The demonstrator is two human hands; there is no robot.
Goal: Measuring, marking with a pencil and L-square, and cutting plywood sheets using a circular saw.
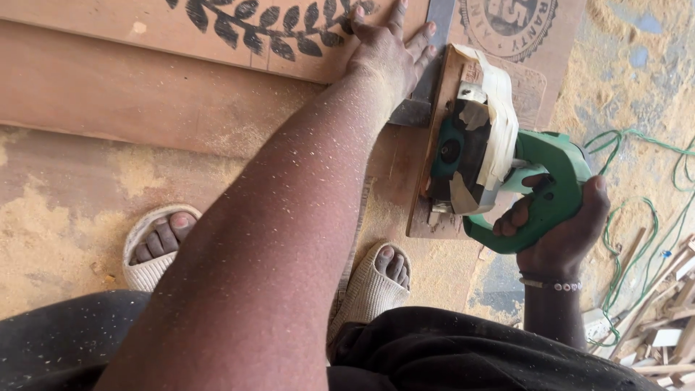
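Observation:
My right hand (561, 228) grips the green handle of a circular saw (499, 159), which is wrapped in pale tape and sits on a wooden base plate. The saw rests on a brown plywood sheet (145, 87) printed with a black leaf pattern. My left hand (387, 51), fingers spread, presses flat on the plywood and on a grey metal straightedge (427, 65) just left of the saw. Fine sawdust coats my left forearm.
My feet in pale slippers (156, 246) (376, 286) stand on the sawdust-covered board. A green cable (644, 217) loops over the sawdust-strewn floor at the right. Wood offcuts (666, 326) lie at the lower right.

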